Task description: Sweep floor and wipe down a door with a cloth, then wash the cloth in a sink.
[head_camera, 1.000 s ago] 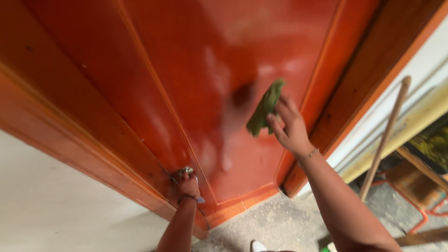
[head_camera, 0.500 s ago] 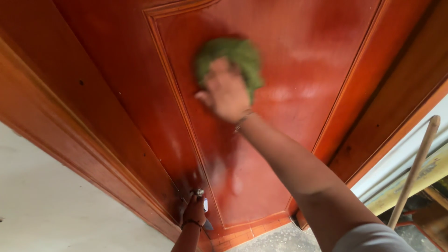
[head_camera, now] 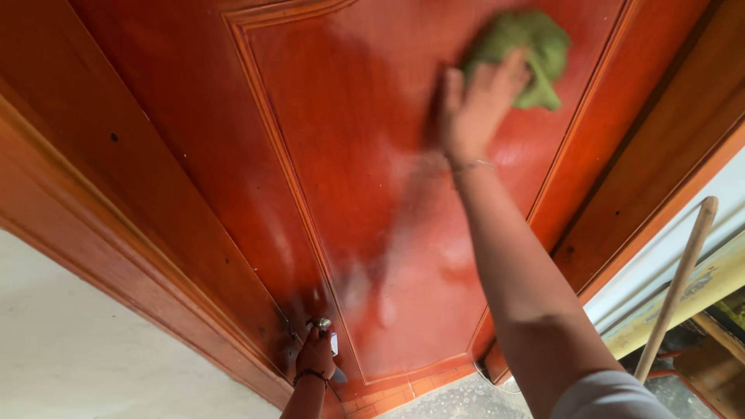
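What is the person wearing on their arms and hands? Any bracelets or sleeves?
Both forearms are bare, with no gloves on the hands. The right hand has a thin, light-coloured bracelet around the wrist, and a pale grey short sleeve shows at the upper arm. The left hand has a thin dark band around its wrist. The picture is too blurred to show any rings.

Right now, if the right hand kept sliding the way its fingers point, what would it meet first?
The right hand already presses the green cloth on the red door. Its fingers point up and right, so probably the panel's raised moulding, though blur hides exact depth.
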